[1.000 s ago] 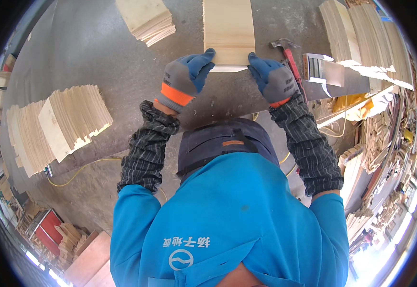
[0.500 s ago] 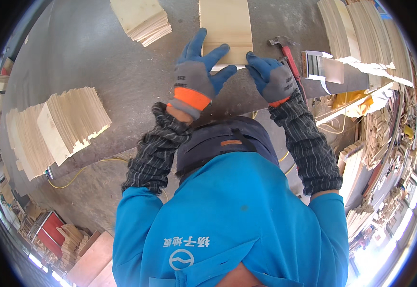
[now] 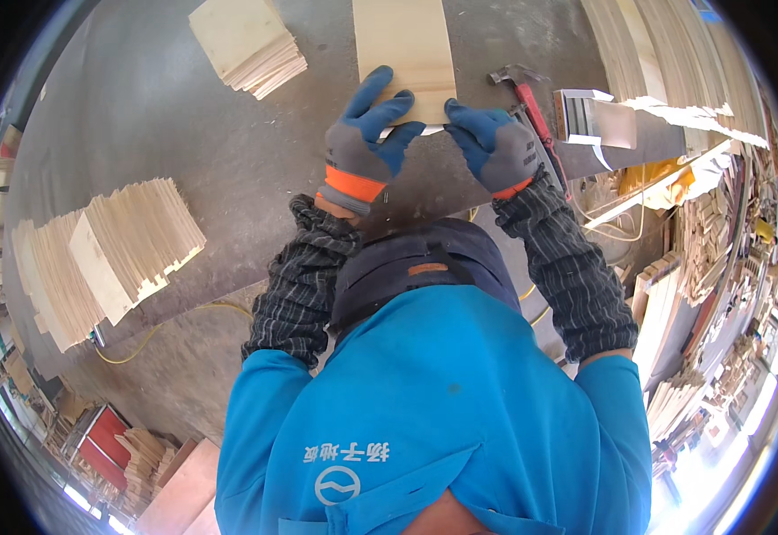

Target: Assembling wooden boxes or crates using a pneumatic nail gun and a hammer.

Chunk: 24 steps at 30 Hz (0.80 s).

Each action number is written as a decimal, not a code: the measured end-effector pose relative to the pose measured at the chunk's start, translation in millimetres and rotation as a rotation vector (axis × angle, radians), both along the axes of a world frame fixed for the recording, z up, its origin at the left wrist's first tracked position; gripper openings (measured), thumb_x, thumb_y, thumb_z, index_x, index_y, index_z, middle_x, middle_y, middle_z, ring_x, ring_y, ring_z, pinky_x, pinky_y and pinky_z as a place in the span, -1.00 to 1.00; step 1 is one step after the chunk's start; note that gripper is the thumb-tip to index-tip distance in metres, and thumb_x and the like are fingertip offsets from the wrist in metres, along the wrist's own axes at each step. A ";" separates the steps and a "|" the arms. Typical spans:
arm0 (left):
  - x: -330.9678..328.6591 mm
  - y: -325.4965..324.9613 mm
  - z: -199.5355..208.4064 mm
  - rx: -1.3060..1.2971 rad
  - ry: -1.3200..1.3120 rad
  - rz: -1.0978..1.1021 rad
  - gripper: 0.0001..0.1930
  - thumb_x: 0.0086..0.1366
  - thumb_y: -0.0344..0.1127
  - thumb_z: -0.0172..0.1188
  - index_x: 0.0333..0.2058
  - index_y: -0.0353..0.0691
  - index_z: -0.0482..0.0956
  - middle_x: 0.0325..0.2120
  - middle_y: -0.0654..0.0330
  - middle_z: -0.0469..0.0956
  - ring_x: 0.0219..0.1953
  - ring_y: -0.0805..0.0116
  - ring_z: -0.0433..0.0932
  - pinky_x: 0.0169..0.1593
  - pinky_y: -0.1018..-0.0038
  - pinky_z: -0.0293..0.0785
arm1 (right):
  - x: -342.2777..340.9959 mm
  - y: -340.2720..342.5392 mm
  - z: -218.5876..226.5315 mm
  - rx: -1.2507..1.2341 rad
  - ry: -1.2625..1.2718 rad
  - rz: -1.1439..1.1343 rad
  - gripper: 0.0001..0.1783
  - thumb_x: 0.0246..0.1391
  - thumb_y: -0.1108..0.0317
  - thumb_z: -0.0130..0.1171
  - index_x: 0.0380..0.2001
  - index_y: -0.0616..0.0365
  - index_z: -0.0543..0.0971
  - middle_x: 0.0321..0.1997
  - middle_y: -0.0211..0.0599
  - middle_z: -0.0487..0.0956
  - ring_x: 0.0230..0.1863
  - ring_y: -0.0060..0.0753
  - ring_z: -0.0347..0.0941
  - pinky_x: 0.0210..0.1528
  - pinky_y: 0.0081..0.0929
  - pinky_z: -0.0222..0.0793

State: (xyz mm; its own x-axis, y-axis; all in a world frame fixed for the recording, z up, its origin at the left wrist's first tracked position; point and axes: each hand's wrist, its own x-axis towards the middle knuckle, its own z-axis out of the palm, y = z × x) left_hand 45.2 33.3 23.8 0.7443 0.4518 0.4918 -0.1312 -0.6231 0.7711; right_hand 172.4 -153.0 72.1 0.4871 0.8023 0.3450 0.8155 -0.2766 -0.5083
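Note:
A pale wooden board (image 3: 405, 45) lies on the dark grey table, its long side running away from me. My left hand (image 3: 367, 138), in a blue and grey glove with an orange cuff, rests at the board's near left corner. Its fingers are stretched and apart, the fingertips over the wood and the thumb close to the near edge. At the near right corner, my right hand (image 3: 494, 147) touches the board with its fingertips, in a matching glove, fingers extended. A thin white strip shows under the near edge between the hands.
A red-handled claw hammer (image 3: 536, 111) and an open small box (image 3: 594, 119) lie right of my right hand. Thin wooden boards are stacked at far left (image 3: 246, 45), near left (image 3: 112, 254) and far right (image 3: 665, 58). A yellow cord (image 3: 148, 343) runs below the table edge.
The fingers of my left hand have drawn closer together, the thumb nearer the board's edge. My right hand stays at the right corner. The whole view has shifted slightly.

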 end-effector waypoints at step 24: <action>-0.9 2.3 -0.4 0.070 0.005 0.019 -0.62 0.12 -0.33 0.61 -0.05 -0.15 0.80 0.28 -0.06 0.57 0.14 -0.01 0.70 0.12 0.27 0.74 | 8.6 -110.1 -144.8 -0.767 0.261 -0.559 0.16 0.15 -0.14 0.38 0.59 0.22 0.05 0.18 0.33 0.63 0.10 0.36 0.64 0.11 0.10 0.56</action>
State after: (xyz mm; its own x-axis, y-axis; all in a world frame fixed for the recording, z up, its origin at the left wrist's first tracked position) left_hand 44.3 35.6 23.4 0.7381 0.4306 0.5194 -0.1153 -0.6781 0.7259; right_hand 181.1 -263.1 -72.7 0.8514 0.3951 -0.3450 0.3549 -0.9182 -0.1758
